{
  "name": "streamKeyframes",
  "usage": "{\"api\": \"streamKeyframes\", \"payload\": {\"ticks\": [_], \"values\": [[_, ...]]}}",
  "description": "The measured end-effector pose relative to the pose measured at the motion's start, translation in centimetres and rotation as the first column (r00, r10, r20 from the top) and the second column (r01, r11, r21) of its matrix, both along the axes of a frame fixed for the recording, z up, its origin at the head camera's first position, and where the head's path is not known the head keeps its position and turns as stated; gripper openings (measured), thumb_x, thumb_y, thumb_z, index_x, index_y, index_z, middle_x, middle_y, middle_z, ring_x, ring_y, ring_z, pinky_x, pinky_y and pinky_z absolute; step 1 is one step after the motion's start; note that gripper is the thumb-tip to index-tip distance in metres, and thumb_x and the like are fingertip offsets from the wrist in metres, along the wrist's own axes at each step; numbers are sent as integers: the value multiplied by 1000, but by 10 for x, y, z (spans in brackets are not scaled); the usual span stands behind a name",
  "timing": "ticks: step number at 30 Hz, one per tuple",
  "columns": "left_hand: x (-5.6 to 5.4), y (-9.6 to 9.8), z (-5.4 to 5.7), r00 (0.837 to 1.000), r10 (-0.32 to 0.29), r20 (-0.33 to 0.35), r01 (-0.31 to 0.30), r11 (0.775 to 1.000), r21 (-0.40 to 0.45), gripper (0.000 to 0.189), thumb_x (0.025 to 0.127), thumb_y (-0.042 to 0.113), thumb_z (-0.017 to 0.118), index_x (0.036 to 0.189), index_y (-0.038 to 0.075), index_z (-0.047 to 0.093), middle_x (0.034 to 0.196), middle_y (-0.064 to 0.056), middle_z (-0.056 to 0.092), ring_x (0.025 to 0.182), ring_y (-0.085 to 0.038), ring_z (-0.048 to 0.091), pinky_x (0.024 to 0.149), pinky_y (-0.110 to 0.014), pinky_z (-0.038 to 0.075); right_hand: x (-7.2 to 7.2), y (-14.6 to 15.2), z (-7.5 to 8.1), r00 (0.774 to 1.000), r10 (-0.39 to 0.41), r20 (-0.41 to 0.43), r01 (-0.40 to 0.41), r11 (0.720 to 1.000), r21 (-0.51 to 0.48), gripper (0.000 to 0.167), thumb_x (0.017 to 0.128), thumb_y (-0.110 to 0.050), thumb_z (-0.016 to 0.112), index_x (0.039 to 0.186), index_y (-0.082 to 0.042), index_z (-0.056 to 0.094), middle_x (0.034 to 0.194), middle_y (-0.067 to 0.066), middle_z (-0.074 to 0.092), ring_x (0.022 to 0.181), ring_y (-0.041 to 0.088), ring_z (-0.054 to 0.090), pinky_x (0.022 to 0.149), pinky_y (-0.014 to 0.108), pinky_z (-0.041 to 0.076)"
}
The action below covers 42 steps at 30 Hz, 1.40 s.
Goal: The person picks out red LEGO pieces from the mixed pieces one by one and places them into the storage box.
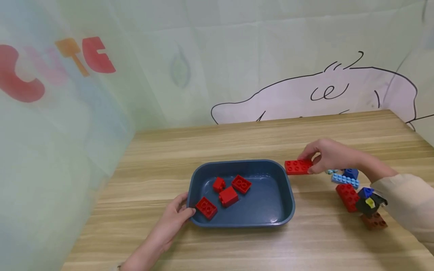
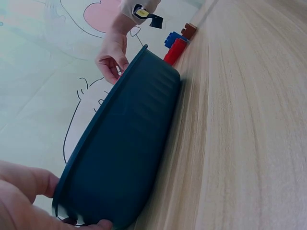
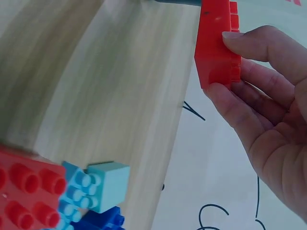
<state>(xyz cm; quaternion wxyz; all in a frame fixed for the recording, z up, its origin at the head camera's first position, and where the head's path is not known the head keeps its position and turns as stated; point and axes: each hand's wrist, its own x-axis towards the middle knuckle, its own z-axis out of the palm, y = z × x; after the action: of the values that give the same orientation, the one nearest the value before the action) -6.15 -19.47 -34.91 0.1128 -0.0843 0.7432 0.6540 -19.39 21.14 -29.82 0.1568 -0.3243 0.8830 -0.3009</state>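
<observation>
A dark blue rectangular tray (image 1: 241, 225) sits on the wooden table with several red toy bricks in it, among them one brick (image 1: 228, 196) near the middle. My left hand (image 1: 173, 217) grips the tray's left end, thumb over the rim and fingers outside the wall. Between thumb and fingers, my right hand (image 1: 327, 153) pinches a long red toy brick (image 1: 297, 167), studs up, beside the tray's right rim. The right wrist view shows the smooth side of this red brick (image 3: 213, 43) with fingertips at its end and edge.
Right of the tray, under the right forearm, lies a group of loose bricks: a red one (image 1: 347, 197), a light blue one (image 1: 345, 180), a dark blue one (image 1: 351, 173) and a brown one (image 1: 373, 221). A printed cloth (image 1: 190, 67) hangs behind the table.
</observation>
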Motion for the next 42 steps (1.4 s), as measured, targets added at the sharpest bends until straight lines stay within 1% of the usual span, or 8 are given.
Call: {"api": "streamKeyframes", "payload": {"ticks": [5,11,18,26,29,36,42], "values": [[1,1,0,1000,4,10,-4,1000,-1,56,85,-4,47,137,-12,30,133,-29,41,117,-34,49,93,-43,46,-3,-2,6,1000,-10,-14,10,1000,21,32,72,-9,77,102,-5,70,96,3,66,85,17,62,71,26,56],[1,2,1,1000,13,24,-13,1000,-1,55,84,-4,47,137,-10,31,134,-28,42,118,-35,49,93,-43,45,-4,-6,13,1000,8,-14,-7,1000,19,30,72,-9,76,102,-5,69,95,2,66,82,16,62,71,26,55],[1,3,2,1000,12,27,-11,1000,-10,55,85,-4,47,137,-10,31,134,-28,41,118,-35,48,93,-43,45,-5,-18,20,998,41,-40,-40,999,33,29,72,-8,76,100,-8,70,92,-1,66,84,15,61,70,24,55],[1,3,1,1000,13,25,-13,1000,-15,55,85,-4,47,137,-10,32,133,-27,43,116,-33,50,92,-42,47,-7,-37,25,990,110,-85,-103,992,75,28,73,-9,76,100,-10,71,91,-3,65,84,14,60,70,23,54],[0,3,1,1000,14,23,-14,1000,-13,55,85,-4,47,137,-10,32,133,-27,43,117,-33,50,92,-42,47,-7,-45,25,989,126,-78,-120,989,83,29,73,-9,76,101,-10,71,92,-3,65,84,14,60,70,23,54],[0,2,1,1000,13,24,-13,1000,-15,55,84,-4,47,137,-10,31,134,-28,42,118,-34,49,93,-43,46,-9,-64,21,981,186,-45,-183,981,67,30,72,-7,75,102,-8,70,93,-2,65,83,14,60,69,23,54],[1,2,1,1000,4,16,-3,1000,-6,56,84,-4,47,137,-10,31,134,-28,42,117,-34,49,92,-42,46,-7,-79,21,978,209,-17,-208,976,72,30,72,-6,74,102,-7,69,92,-1,64,81,14,60,68,23,54]]}}
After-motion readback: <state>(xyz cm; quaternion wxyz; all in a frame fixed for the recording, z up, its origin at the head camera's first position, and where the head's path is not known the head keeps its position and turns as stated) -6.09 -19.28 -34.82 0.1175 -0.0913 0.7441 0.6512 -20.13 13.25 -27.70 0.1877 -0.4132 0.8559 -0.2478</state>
